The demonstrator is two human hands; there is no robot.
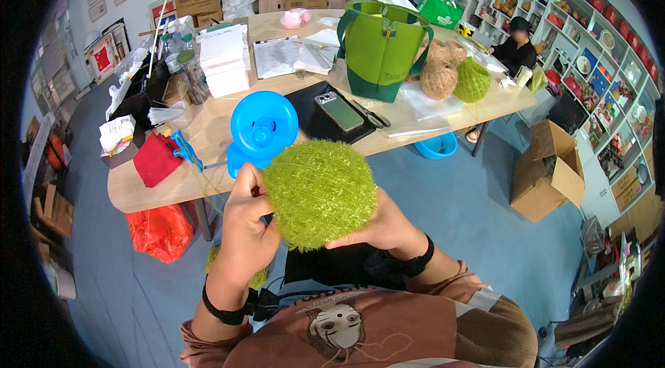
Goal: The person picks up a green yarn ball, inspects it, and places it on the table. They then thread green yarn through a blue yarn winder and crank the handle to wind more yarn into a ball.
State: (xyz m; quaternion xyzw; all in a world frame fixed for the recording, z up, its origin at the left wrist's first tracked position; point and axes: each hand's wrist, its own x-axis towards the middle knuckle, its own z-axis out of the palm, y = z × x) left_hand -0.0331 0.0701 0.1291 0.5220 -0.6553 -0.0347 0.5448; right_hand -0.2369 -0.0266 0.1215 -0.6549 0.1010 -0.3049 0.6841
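Observation:
Between my two hands is a large ball of fuzzy green yarn point(321, 194), held in front of my chest, short of the table edge. My left hand point(249, 227) grips its left side with bent fingers. The right hand point(387, 222) supports the lower right side, with some fingers hidden behind the ball. Just beyond the ball, a blue plastic yarn winder point(265, 123) stands at the table's edge, with its blue clamp point(187, 150) to the left. Thin green strands hang near the clamp. Another green yarn mass point(258, 278) shows low behind my left wrist.
The wooden table point(208, 181) bears a black mat with a phone point(338, 112), scissors point(371, 114), a green felt bag point(382, 51), brown yarn balls point(439, 74), a green ball point(471, 80) and stacked paper point(224, 58). Two people are beyond. An open carton point(545, 173) sits right.

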